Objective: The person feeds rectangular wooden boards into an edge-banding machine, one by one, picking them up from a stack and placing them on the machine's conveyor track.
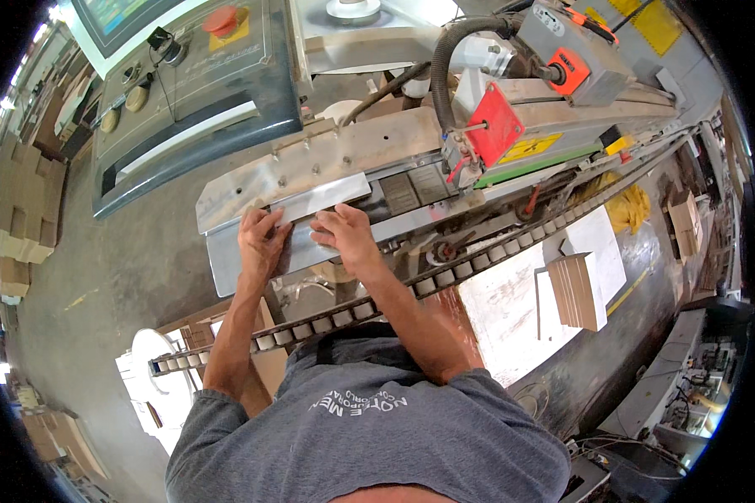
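Observation:
A flat, pale silvery strip (325, 194) lies lengthwise on the metal machine bed (231, 260) in front of me. My left hand (262, 239) is closed at the strip's left end, fingertips bent over its near edge. Beside it, a short gap to the right, my right hand (346, 236) has curled fingers drawn together against the near side of the same strip. Whether anything small sits in the right fingers is hidden. Behind the strip stands a long metal guide plate (310, 155) with several bolts along it.
A roller rail (344, 318) crosses between my body and the bed. Right of the bed is a machine head with a red plate (495, 126) and a thick hose (440, 75). A control panel (193, 92) with a red button stands at the far left. Cardboard (575, 289) lies on a white board.

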The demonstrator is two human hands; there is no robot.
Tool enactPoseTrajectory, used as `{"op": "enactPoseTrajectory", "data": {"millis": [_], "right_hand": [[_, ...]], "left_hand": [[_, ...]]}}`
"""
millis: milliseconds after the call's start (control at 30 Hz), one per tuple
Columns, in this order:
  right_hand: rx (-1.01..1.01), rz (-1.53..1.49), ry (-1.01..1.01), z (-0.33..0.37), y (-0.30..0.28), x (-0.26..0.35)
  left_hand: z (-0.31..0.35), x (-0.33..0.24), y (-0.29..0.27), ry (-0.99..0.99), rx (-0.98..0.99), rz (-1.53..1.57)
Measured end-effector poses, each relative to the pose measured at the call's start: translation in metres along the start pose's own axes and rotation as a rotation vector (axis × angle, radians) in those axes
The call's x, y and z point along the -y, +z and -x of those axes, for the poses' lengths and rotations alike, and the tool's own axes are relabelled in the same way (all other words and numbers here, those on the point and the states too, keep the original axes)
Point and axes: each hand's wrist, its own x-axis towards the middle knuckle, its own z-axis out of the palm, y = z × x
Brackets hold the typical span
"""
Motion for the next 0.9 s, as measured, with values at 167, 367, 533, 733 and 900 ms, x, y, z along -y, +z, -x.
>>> {"op": "enactPoseTrajectory", "data": {"millis": [167, 367, 533, 733, 900], "right_hand": [[-0.053, -0.091, 0.007, -0.001, -0.014, 0.012], [-0.091, -0.092, -0.018, 0.000, -0.042, 0.042], [-0.124, -0.080, -0.052, -0.002, -0.071, 0.070], [-0.169, -0.082, -0.078, 0.003, -0.116, 0.095], [-0.232, -0.042, -0.180, 0.036, -0.128, 0.111]], "left_hand": [[-0.003, -0.008, 0.016, -0.033, 0.015, -0.046], [-0.018, -0.028, 0.043, -0.053, 0.056, 0.003], [-0.031, -0.047, 0.074, -0.033, 0.084, 0.006], [-0.052, -0.084, 0.116, -0.032, 0.141, 0.022], [-0.065, -0.113, 0.152, 0.023, 0.135, -0.016]]}}
